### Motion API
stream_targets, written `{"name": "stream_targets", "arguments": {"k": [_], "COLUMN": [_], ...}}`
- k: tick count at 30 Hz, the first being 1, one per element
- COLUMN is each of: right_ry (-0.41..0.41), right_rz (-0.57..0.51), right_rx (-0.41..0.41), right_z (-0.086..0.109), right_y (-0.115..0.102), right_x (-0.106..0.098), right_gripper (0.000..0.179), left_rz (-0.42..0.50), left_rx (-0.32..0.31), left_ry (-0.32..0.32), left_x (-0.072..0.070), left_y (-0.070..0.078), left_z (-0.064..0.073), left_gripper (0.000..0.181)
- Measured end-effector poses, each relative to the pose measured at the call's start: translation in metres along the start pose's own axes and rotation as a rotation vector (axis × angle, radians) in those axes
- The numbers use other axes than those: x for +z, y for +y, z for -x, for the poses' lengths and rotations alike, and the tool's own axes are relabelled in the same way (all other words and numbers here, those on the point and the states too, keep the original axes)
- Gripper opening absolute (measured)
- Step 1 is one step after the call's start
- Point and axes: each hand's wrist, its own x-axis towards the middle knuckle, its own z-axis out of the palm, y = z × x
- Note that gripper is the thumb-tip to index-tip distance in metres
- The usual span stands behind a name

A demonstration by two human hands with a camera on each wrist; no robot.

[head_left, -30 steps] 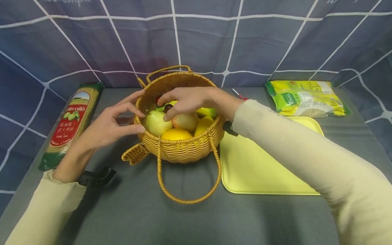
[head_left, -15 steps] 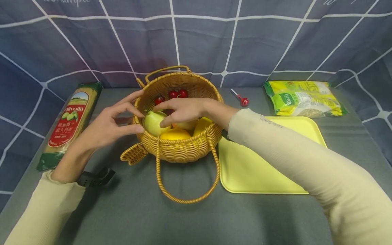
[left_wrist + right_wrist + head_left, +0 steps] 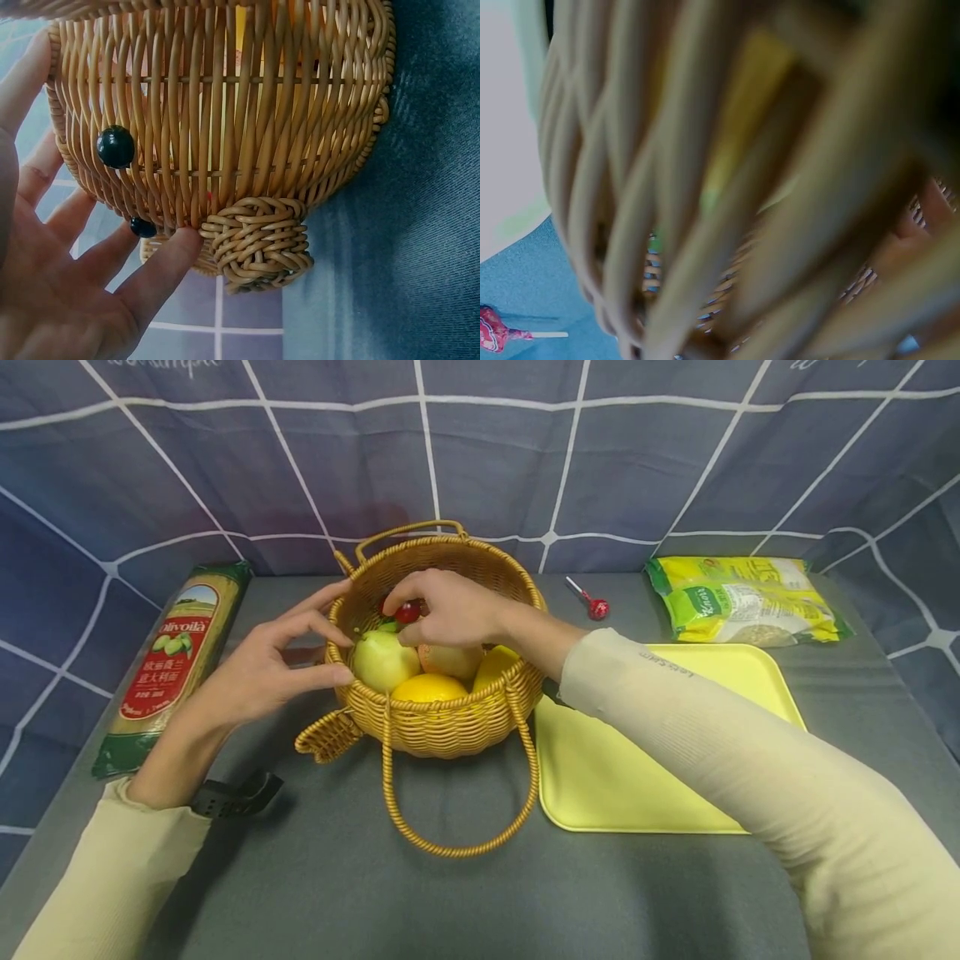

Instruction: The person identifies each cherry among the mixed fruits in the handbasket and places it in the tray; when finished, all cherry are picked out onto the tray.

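Observation:
A round wicker basket point(image 3: 442, 727) with a looped handle stands in the middle of the table, with fruit in it. My left hand point(image 3: 281, 652) rests against its left rim, fingers spread and fairly straight; in the left wrist view they lie along the woven side beside black bead eyes. Inside the basket, my right hand point(image 3: 457, 610) curls its fingers around a shiny red cherry point(image 3: 408, 612). Below it are a pale green pear point(image 3: 384, 662), a peach-coloured round fruit point(image 3: 450, 662) and a yellow lemon point(image 3: 429, 688). The right hand hides the basket's back part.
A yellow tray point(image 3: 645, 777) lies right of the basket, under my right forearm. Behind it are a red lollipop point(image 3: 597, 608) and a yellow-green food packet point(image 3: 746, 602). A spaghetti pack point(image 3: 176, 660) lies at the left. A tile-patterned cloth point(image 3: 487, 460) hangs at the back.
My right hand has dipped deeper among the fruit and its fingers have curled in around a cherry. Several cherries seen half a second ago are now behind it. The left hand stays put.

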Motion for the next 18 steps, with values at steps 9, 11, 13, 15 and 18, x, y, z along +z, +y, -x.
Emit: {"name": "stream_targets", "arguments": {"k": [9, 11, 13, 15, 18], "right_ry": [0.058, -0.002, -0.04, -0.044, -0.061], "right_rz": [-0.121, -0.121, -0.11, -0.099, -0.062], "right_rx": [0.054, 0.072, 0.087, 0.105, 0.132], "right_z": [0.0013, 0.001, 0.0008, 0.0005, 0.0001], "right_y": [0.0029, 0.0032, 0.0033, 0.0031, 0.0036], "right_x": [-0.0043, -0.0042, -0.0038, -0.0035, -0.0033], "right_gripper": [0.043, 0.047, 0.049, 0.048, 0.047], "left_rz": [0.01, 0.006, 0.001, -0.002, -0.006], "left_rx": [0.002, 0.001, -0.001, 0.0, 0.002], "left_ry": [-0.001, 0.0, 0.001, 0.002, 0.003], "left_x": [0.0002, 0.0002, 0.0001, -0.0001, -0.0003], "left_y": [-0.0002, 0.0003, 0.0003, -0.0003, -0.0007], "left_z": [-0.0011, -0.0012, -0.0012, -0.0012, -0.001], "left_gripper": [0.026, 0.025, 0.025, 0.026, 0.026]}}
